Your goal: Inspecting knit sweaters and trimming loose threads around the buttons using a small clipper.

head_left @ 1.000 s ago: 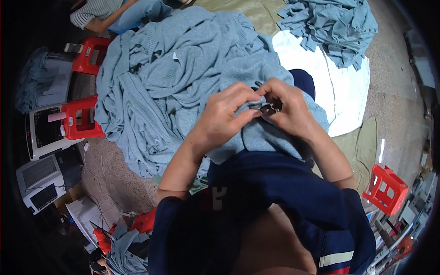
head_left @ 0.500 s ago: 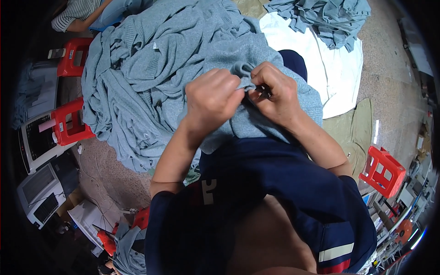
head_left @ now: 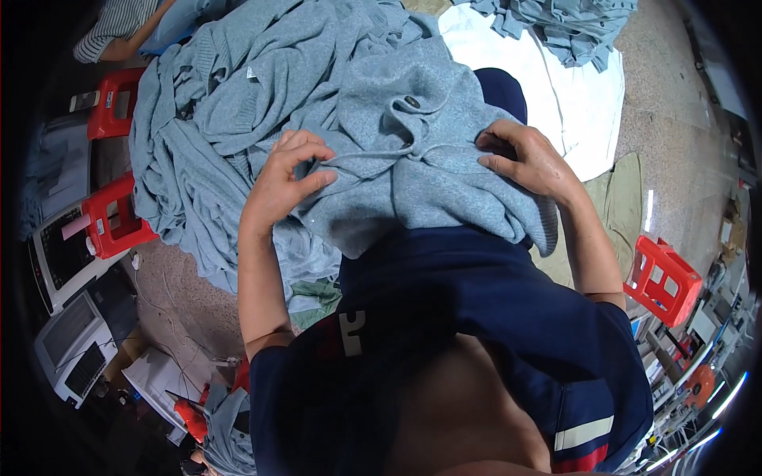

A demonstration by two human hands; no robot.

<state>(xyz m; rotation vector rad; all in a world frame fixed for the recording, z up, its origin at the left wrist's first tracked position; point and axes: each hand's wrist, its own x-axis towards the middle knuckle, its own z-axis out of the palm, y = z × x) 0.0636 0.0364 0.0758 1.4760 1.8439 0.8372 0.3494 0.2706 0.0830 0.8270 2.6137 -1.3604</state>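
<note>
A grey-blue knitted cardigan [head_left: 444,186] lies rumpled over my lap, its front band folded across the middle. One dark button [head_left: 412,102] shows on it, above a twisted fold. At the garment's left side, my left hand [head_left: 282,178] has thumb and fingers apart, close to the band's edge. Across from it, my right hand [head_left: 530,157] rests at the right side of the knit, also with a gap between thumb and fingers. Whether the fingertips press on the cloth is hard to see. Neither hand has cloth pinched in it.
A large heap of similar grey-blue knitwear [head_left: 206,151] spreads to the left. Ahead on the right, more garments [head_left: 567,28] lie on a white sheet [head_left: 583,103]. Red stools [head_left: 119,214] stand at the left, another red stool [head_left: 665,282] at the right. Another person's arm [head_left: 131,44] shows far left.
My hands were together over the cardigan, gripping bunched cloth at its middle. Now they have let go and moved apart to either side, and the button and band lie uncovered.
</note>
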